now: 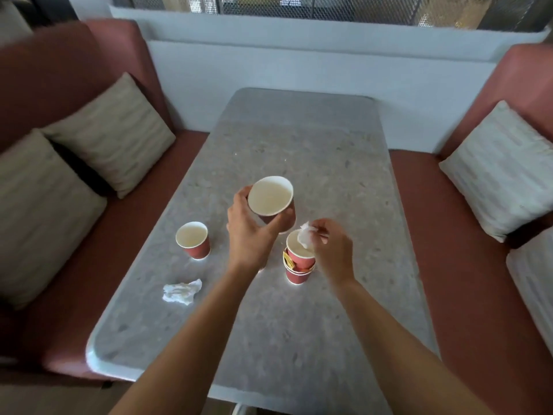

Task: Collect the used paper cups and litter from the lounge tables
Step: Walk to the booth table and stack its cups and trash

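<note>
My left hand (250, 232) grips a large red paper cup (270, 196) with a white inside, tilted toward me just above the grey stone table (299, 324). To its right, my right hand (332, 247) pinches a small crumpled white tissue (305, 238) over the mouth of a stack of small red cups (299, 265); a yellow wrapper pokes out between the stacked cups. A single small red cup (193, 239) stands upright to the left. A crumpled white napkin (182, 292) lies on the table near the left edge.
Red upholstered benches run along both sides of the table, with beige cushions (110, 136) on the left and a pale cushion (502, 169) on the right. A white wall closes the far end. The table's rounded front corner (92, 354) is near me.
</note>
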Demonstrator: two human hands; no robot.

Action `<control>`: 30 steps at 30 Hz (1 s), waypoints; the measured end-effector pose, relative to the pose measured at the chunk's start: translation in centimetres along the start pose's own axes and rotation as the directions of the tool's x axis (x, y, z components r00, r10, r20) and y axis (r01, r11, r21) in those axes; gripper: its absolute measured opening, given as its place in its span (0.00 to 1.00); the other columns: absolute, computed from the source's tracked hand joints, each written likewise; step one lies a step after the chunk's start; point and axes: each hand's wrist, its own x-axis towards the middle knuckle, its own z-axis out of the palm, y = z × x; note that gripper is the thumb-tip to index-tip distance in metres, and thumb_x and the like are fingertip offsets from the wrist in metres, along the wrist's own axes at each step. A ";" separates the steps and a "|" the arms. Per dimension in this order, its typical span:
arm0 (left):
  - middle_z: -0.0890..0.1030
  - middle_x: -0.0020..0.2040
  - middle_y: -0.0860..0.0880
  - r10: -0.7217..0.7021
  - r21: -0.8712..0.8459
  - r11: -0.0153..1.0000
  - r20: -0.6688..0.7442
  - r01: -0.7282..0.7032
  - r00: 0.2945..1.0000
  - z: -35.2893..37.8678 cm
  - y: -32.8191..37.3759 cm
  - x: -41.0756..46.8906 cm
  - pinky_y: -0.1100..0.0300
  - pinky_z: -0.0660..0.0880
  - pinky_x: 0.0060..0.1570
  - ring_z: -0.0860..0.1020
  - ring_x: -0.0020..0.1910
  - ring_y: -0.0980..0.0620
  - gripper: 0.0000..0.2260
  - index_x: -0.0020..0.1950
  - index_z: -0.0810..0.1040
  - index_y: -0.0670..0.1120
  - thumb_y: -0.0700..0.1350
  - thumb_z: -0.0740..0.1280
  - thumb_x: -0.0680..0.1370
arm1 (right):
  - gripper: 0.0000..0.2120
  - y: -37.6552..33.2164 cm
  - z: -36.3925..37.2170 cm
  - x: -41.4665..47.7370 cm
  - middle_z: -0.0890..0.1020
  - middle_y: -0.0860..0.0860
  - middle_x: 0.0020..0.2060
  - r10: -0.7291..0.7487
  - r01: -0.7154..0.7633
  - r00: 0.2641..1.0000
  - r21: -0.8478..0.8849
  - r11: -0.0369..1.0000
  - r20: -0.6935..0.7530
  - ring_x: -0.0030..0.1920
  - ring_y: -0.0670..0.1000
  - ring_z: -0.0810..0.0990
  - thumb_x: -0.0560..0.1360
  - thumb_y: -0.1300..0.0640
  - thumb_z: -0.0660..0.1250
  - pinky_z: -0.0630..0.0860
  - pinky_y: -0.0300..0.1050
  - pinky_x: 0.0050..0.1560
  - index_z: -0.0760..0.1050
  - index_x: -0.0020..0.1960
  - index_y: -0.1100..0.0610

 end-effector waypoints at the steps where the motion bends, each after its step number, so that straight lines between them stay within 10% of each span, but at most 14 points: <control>1: 0.74 0.56 0.54 -0.003 0.006 1.000 0.009 0.003 1.000 -0.1 0.0 0.1 0.46 0.69 0.64 0.72 0.59 0.50 0.33 0.59 0.65 0.58 0.65 0.68 0.57 | 0.08 0.3 0.3 0.0 0.83 0.54 0.45 0.009 -0.006 0.999 -0.048 0.999 0.045 0.46 0.53 0.81 0.71 0.66 0.67 0.74 0.39 0.50 0.79 0.48 0.58; 8: 0.68 0.49 0.65 0.006 0.035 0.999 0.108 -0.010 0.994 0.4 0.4 0.5 0.43 0.67 0.64 0.70 0.60 0.49 0.33 0.57 0.65 0.56 0.65 0.65 0.56 | 0.07 0.7 0.1 -0.7 0.84 0.56 0.41 0.057 -0.056 0.998 -0.206 0.977 -0.004 0.43 0.56 0.80 0.72 0.64 0.64 0.63 0.36 0.39 0.81 0.43 0.58; 14: 0.70 0.51 0.58 -0.036 0.137 0.991 0.223 0.005 0.974 2.2 0.2 0.4 0.46 0.67 0.64 0.70 0.62 0.47 0.43 0.66 0.69 0.49 0.67 0.64 0.55 | 0.17 0.7 -1.4 -0.9 0.83 0.56 0.48 0.055 -0.074 0.987 -0.123 0.990 -0.150 0.51 0.56 0.80 0.69 0.72 0.59 0.70 0.40 0.50 0.80 0.50 0.61; 20: 0.74 0.63 0.48 -0.061 0.209 0.978 0.279 0.001 0.958 4.6 -1.4 0.3 0.52 0.63 0.64 0.67 0.66 0.45 0.33 0.70 0.66 0.49 0.51 0.76 0.69 | 0.16 0.9 -2.8 -1.8 0.83 0.54 0.48 0.052 -0.069 0.980 -0.078 0.995 -0.194 0.51 0.53 0.80 0.69 0.72 0.59 0.75 0.48 0.55 0.79 0.51 0.60; 30: 0.72 0.66 0.49 -0.044 0.337 0.939 0.295 -0.061 0.955 6.5 -3.6 -0.1 0.53 0.59 0.61 0.65 0.69 0.46 0.32 0.69 0.67 0.50 0.52 0.75 0.68 | 0.16 1.7 -3.4 -2.9 0.82 0.54 0.47 0.065 -0.083 0.980 -0.091 0.992 -0.186 0.50 0.53 0.80 0.69 0.72 0.59 0.74 0.45 0.52 0.79 0.50 0.61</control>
